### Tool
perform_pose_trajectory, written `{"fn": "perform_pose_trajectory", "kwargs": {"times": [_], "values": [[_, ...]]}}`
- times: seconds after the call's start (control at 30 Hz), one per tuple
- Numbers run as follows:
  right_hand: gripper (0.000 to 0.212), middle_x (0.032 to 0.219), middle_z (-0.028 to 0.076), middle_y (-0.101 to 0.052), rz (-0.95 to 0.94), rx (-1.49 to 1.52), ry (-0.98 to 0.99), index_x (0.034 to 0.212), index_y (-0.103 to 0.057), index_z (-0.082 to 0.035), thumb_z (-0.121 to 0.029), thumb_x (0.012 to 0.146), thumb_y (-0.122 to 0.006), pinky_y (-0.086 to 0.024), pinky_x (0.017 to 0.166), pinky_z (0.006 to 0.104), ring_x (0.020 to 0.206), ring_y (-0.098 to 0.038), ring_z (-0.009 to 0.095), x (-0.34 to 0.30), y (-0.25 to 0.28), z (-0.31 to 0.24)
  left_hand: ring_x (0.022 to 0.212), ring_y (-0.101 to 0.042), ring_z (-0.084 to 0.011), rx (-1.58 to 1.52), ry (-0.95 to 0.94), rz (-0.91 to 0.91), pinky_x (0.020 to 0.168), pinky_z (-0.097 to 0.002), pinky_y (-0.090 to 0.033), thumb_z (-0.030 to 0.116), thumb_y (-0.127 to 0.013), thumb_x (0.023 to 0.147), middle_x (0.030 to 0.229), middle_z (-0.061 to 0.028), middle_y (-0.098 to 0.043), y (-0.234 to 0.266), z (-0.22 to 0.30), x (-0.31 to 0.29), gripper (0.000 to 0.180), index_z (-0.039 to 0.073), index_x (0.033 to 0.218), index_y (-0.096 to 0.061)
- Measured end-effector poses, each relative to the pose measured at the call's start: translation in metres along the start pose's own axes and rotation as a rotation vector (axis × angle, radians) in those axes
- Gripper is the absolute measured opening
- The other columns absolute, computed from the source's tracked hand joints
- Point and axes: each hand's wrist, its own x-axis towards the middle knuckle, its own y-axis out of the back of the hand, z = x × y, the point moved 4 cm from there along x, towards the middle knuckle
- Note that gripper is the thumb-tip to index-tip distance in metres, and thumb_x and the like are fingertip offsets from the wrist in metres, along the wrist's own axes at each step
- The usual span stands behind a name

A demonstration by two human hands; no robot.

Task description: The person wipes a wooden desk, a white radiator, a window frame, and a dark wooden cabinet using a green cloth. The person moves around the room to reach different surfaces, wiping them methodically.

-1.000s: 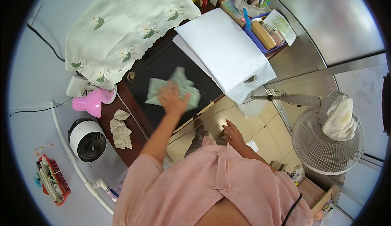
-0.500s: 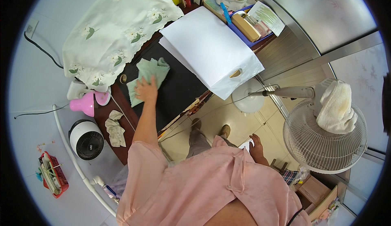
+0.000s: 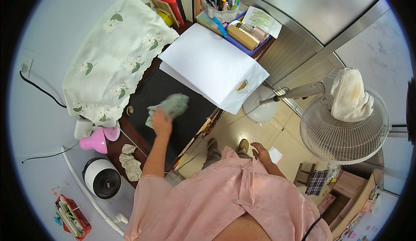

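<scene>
Dark desk [image 3: 190, 106], green cloth [image 3: 171, 106] bunched under left hand [image 3: 161, 121] grip

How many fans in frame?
2. A pedestal fan stands on the floor at right, with a towel draped over its top. A small round white fan sits lower left, near the pink lamp.

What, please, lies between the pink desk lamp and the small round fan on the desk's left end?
In the head view, a crumpled cloth lies beside that stretch.
</scene>
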Motion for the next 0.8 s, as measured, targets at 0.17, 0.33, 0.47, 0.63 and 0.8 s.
{"fn": "perform_pose_trajectory", "kwargs": {"times": [0.17, 0.33, 0.47, 0.63, 0.8], "values": [[0.030, 0.112, 0.013, -0.064, 0.019, -0.083, -0.118, 0.116, -0.062, -0.009, -0.007, 0.086, -0.064, -0.054, 0.082, 0.0366, 0.095, -0.066, 0.028, -0.018, -0.011, 0.001, 0.115, -0.052, -0.0398, -0.764, 0.232, 0.235, 0.100, -0.0464, -0.039, 0.029, -0.058, 0.094, 0.123, -0.0218, -0.058, 0.055, 0.040, 0.139, 0.046, -0.002, 0.127, -0.054], [0.030, 0.112, 0.012, -0.064, 0.018, -0.131, -0.184, 0.116, -0.062, -0.009, -0.007, 0.086, -0.064, -0.054, 0.082, 0.0358, 0.095, -0.066, 0.027, -0.030, -0.013, -0.007, 0.112, -0.054, -0.0382, -0.449, -0.312, 0.158, 0.097, -0.0450, -0.041, 0.029, -0.065, 0.087, 0.120, -0.0216, -0.059, 0.013, 0.160, 0.187, 0.048, -0.001, 0.123, -0.057], [0.026, 0.113, 0.012, -0.065, 0.057, -0.020, -0.269, 0.116, -0.063, -0.009, -0.016, 0.091, -0.060, -0.053, 0.083, 0.0369, 0.097, -0.066, 0.028, -0.046, -0.029, 0.006, 0.142, -0.022, -0.0306, -0.075, -0.722, -0.341, 0.110, -0.0603, -0.018, 0.047, -0.051, 0.092, 0.152, -0.0005, -0.033, -0.020, 0.265, 0.089, 0.047, 0.025, 0.134, -0.055], [0.027, 0.113, 0.013, -0.065, 0.039, 0.002, -0.274, 0.116, -0.064, -0.011, -0.014, 0.089, -0.063, -0.054, 0.083, 0.0372, 0.096, -0.066, 0.031, -0.074, -0.048, 0.046, 0.137, -0.032, -0.0287, -0.136, -0.968, -0.193, 0.109, -0.0626, -0.019, 0.040, -0.063, 0.084, 0.150, -0.0012, -0.038, -0.015, 0.275, 0.102, 0.052, 0.026, 0.133, -0.054], [0.027, 0.113, 0.013, -0.065, 0.125, 0.137, -0.322, 0.116, -0.064, -0.012, -0.013, 0.090, -0.061, -0.055, 0.082, 0.0368, 0.096, -0.067, 0.029, -0.075, -0.008, 0.055, 0.136, -0.033, -0.0281, -0.060, -0.337, -0.168, 0.107, -0.0638, -0.021, 0.051, -0.044, 0.095, 0.146, -0.0042, -0.042, -0.038, 0.213, 0.201, 0.058, 0.012, 0.139, -0.048]]}}
